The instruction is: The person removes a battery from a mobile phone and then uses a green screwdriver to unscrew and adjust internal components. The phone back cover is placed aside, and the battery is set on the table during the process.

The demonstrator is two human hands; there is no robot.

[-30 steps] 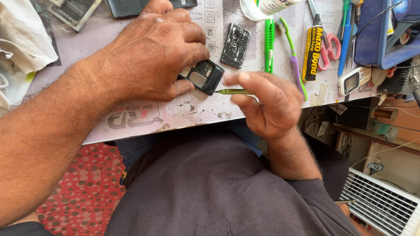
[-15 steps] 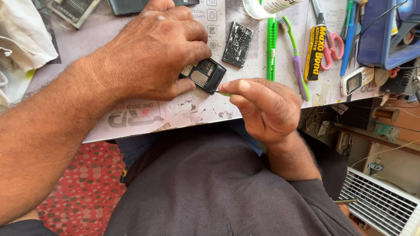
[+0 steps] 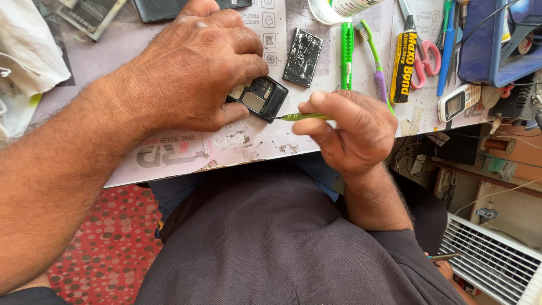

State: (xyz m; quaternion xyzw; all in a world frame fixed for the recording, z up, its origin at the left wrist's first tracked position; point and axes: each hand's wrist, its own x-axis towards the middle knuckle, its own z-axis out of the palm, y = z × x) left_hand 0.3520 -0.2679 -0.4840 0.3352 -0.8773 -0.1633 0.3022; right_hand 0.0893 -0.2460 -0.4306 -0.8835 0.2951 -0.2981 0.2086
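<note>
Across the top of the view runs the table (image 3: 169, 161), its pale surface covered with a scuffed printed sheet, and below its near edge the person's dark-clad lap fills the middle of the picture, with a red dotted floor covering (image 3: 107, 248) to one side and a white slatted grille (image 3: 497, 265) to the other. On the table, the left hand (image 3: 197, 68) lies palm down, its fingers closed over one end of a small black phone body (image 3: 261, 99) with its back open, pinning it flat near the table's front edge. Just beside it, the right hand (image 3: 353, 127) has its fingers pinched shut around a thin green tool (image 3: 302, 117), held level, whose tip touches the phone body's exposed edge. Behind these lie, from larger to smaller, a blue tray (image 3: 491, 51) at the far corner, a crumpled white cloth (image 3: 28, 51) at the opposite side, a yellow and black adhesive tube (image 3: 402, 59), pink-handled scissors (image 3: 423, 51), a green utility knife (image 3: 346, 48), a green and purple toothbrush (image 3: 375, 56), a flat black battery (image 3: 303, 56) well apart from the phone body, and a small white handset (image 3: 458, 103) near the table's edge.
</note>
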